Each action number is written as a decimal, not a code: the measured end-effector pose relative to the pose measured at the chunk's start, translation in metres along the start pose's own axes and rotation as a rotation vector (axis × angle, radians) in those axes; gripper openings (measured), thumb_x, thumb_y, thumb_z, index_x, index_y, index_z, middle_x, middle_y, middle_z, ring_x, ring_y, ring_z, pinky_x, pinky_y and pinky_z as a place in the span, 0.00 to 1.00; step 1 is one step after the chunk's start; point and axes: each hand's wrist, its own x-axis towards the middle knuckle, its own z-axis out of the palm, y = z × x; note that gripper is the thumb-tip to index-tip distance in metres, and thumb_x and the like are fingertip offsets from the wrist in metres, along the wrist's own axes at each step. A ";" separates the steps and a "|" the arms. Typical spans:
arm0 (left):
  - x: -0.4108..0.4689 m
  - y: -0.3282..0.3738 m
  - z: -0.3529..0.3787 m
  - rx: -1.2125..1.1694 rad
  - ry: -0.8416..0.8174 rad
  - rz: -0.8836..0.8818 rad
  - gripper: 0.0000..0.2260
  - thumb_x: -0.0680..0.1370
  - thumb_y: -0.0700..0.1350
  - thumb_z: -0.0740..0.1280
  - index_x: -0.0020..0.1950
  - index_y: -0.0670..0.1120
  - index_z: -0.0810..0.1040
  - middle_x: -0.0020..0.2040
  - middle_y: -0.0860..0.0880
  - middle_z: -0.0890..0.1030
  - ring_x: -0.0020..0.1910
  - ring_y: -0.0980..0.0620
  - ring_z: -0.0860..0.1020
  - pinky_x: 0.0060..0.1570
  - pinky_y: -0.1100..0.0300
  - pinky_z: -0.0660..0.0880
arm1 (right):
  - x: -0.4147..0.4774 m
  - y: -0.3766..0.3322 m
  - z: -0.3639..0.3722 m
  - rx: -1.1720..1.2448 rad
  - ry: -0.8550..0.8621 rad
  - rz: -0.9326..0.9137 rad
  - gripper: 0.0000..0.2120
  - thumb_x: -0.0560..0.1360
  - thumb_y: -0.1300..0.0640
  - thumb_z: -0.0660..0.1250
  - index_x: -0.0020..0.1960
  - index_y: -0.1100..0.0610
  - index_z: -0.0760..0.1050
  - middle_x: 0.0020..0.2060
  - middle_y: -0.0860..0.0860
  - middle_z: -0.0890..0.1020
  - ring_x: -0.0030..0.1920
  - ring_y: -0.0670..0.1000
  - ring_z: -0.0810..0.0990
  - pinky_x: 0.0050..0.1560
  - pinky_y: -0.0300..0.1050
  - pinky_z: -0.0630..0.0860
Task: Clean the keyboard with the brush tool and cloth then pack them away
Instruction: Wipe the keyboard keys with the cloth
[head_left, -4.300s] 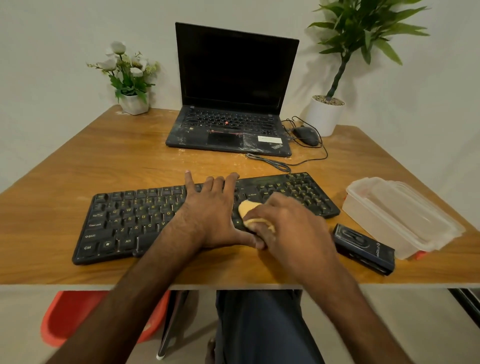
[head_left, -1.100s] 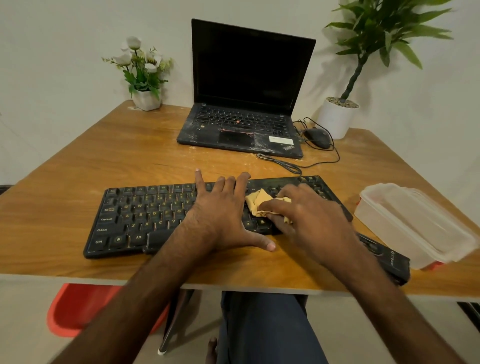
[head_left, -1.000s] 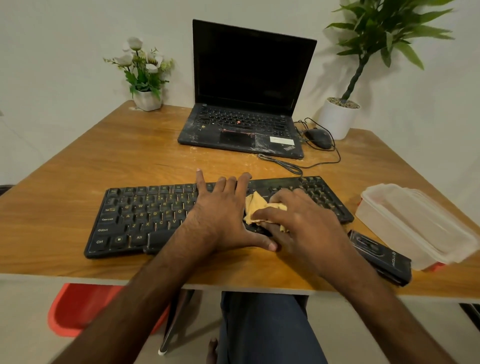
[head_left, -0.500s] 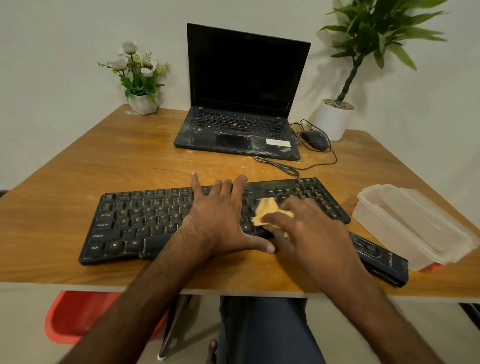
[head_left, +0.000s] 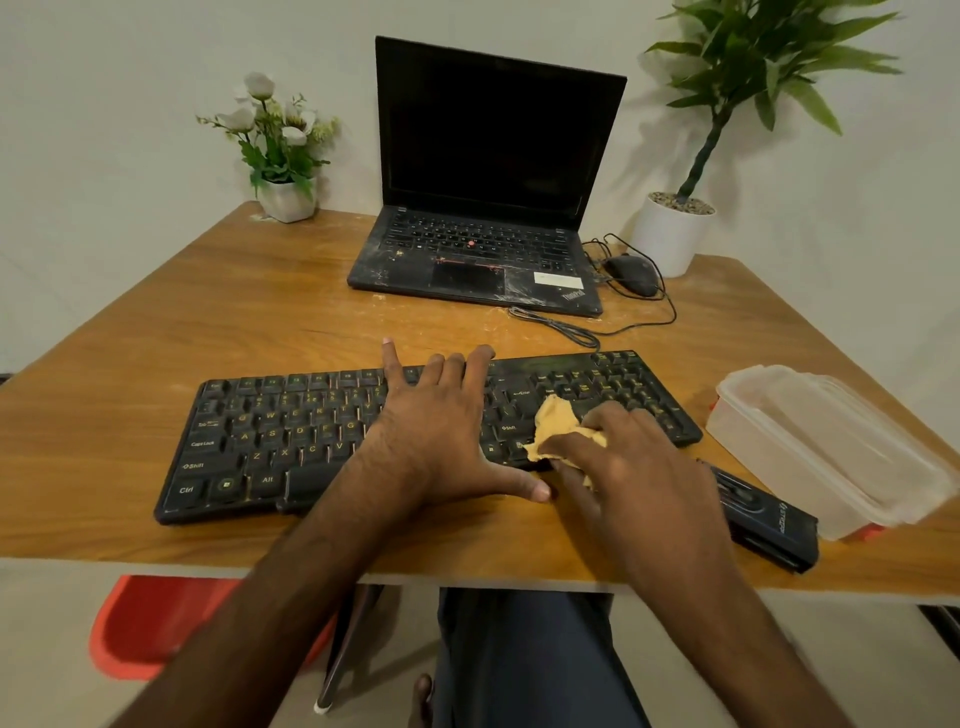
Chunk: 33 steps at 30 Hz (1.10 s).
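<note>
The black keyboard (head_left: 291, 441) lies across the near part of the wooden surface (head_left: 156, 353), close to the front edge. The left hand (head_left: 441, 431) rests flat on its middle, fingers (head_left: 452, 369) straight and spread over the upper key rows, the thumb reaching onto the wood just in front of the keyboard. The right hand (head_left: 634, 467) holds a crumpled yellow cloth (head_left: 556, 426) pinched in its curled fingers and pressed onto the keys right of centre, beside the Shift key. The black brush tool (head_left: 769, 525) lies on the surface to the right of that hand, its near end at the front edge, just beside a clear lidded plastic container (head_left: 831, 447). Further back stand an open laptop (head_left: 483, 254) with a dark screen, a wired mouse (head_left: 631, 273) and two potted plants — one at each rear corner.
</note>
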 end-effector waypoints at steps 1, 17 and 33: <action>0.000 0.000 0.000 -0.002 -0.002 0.000 0.64 0.58 0.85 0.54 0.80 0.46 0.38 0.81 0.45 0.55 0.80 0.45 0.54 0.70 0.26 0.36 | 0.001 -0.005 0.000 -0.014 0.011 -0.020 0.15 0.66 0.50 0.79 0.52 0.46 0.83 0.51 0.54 0.81 0.50 0.54 0.80 0.29 0.47 0.76; 0.006 0.008 -0.003 0.030 -0.014 -0.012 0.64 0.58 0.85 0.53 0.80 0.45 0.38 0.81 0.44 0.55 0.80 0.44 0.55 0.71 0.27 0.36 | 0.043 0.006 -0.001 0.026 -0.029 -0.009 0.19 0.84 0.44 0.53 0.74 0.40 0.63 0.68 0.48 0.67 0.68 0.50 0.65 0.55 0.48 0.74; 0.006 0.007 -0.002 -0.016 0.016 -0.028 0.63 0.58 0.85 0.54 0.79 0.47 0.39 0.80 0.46 0.57 0.79 0.45 0.55 0.71 0.27 0.40 | 0.079 0.023 0.009 -0.001 -0.018 -0.227 0.14 0.80 0.44 0.62 0.65 0.40 0.76 0.62 0.49 0.75 0.61 0.50 0.70 0.42 0.43 0.68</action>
